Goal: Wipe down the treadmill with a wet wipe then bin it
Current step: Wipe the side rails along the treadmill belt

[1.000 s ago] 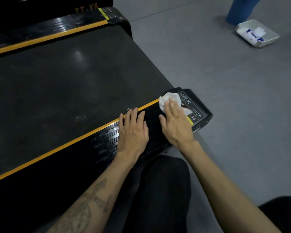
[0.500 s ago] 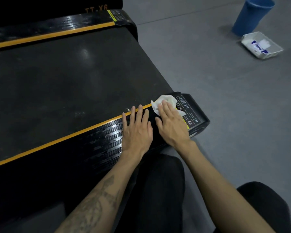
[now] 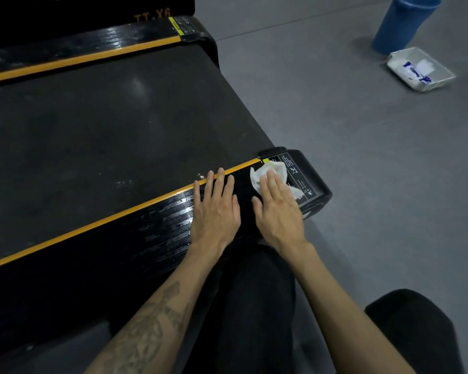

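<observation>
The wet wipe (image 3: 270, 174) lay at the treadmill's (image 3: 119, 136) near rear corner, pinned under the right hand's (image 3: 277, 209) flat, straight fingers, the left hand (image 3: 216, 209) resting open just beside it on the side rail.

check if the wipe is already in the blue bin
No, the wipe lies under the right hand on the treadmill; the blue bin stands apart.
</observation>
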### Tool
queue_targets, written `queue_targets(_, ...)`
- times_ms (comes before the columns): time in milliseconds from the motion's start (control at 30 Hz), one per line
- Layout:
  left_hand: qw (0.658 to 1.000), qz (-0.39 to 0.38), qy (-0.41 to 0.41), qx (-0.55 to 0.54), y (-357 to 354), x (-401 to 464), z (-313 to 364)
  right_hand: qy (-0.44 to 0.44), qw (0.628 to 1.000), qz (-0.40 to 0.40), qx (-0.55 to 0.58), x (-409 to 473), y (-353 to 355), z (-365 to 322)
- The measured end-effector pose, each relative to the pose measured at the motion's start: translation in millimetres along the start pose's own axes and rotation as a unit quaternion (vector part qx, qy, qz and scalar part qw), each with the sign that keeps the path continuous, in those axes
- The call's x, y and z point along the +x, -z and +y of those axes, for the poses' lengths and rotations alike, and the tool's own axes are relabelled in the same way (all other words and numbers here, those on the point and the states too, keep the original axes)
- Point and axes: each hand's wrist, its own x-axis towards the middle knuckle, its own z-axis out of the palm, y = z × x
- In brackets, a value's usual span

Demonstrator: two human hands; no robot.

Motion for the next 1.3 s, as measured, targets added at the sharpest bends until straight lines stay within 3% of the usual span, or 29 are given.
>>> queue_targets(467,1.000,0.007,-0.020,-0.003,-3,1,0,0.025,1.000,-0.010,0.014,-9,-7,-4)
queue_targets(667,1.000,0.008,-0.019,-0.009,-1,-1,2,-0.017,1.000,0.011,0.001,-26,-5,0)
queue_targets(867,1.000,0.005,-0.023,-0.010,-1,-1,1,0.032,0.999,-0.009,0.015,-18,1,4)
queue_targets(1000,1.000,0.003,-0.025,-0.010,0,-2,2,-0.020,1.000,0.020,0.002,-37,-3,3)
queue_targets(1200,1.000,0.001,-0.028,-0.008,0,-2,2,0.018,0.999,0.028,0.007,-29,-4,5)
queue_targets(1300,0.999,0.009,-0.030,-0.008,0,-3,2,-0.012,0.999,0.050,0.003,-37,-4,10)
